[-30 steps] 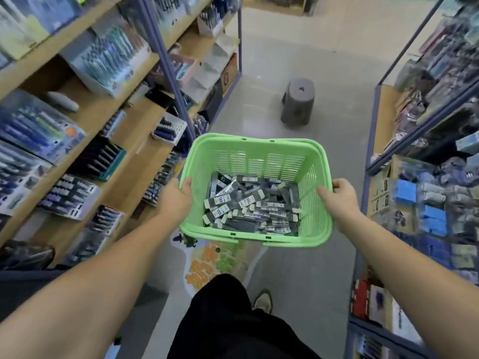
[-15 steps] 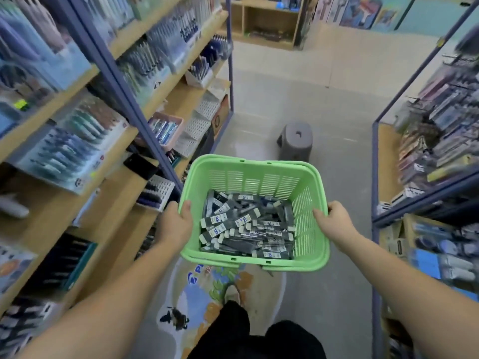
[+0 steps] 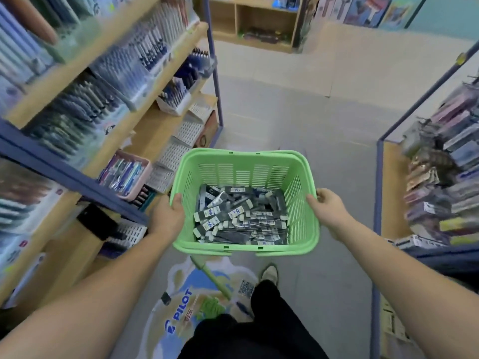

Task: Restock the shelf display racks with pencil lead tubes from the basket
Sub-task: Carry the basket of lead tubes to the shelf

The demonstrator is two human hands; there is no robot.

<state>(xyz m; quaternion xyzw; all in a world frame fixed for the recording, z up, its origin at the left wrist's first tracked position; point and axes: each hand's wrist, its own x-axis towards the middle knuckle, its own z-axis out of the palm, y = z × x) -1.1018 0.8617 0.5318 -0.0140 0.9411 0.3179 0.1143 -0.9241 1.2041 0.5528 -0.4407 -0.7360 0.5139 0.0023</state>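
Observation:
I carry a green plastic basket (image 3: 243, 161) in front of me, above the aisle floor. My left hand (image 3: 168, 216) grips its left rim, thumb inside. My right hand (image 3: 328, 207) grips its right rim. Several dark pencil lead tubes (image 3: 241, 218) with white caps and labels lie in a heap on the basket's bottom. White slotted display racks (image 3: 188, 130) stand on the wooden shelf to the left of the basket, and another rack (image 3: 128, 233) holding dark tubes sits on the lower shelf by my left wrist.
Wooden shelves with blue posts (image 3: 215, 73) line the left side, packed with pens and a pink box (image 3: 125, 174). A second shelf unit (image 3: 440, 177) of packets stands at right. The grey aisle floor carries a printed sticker (image 3: 189, 301). My leg and shoe (image 3: 269, 273) are below the basket.
I have walked forward down the aisle with the basket; the shelves slid past on the left, and the grey stool seen ahead earlier is hidden or out of view. Both hands keep their grip.

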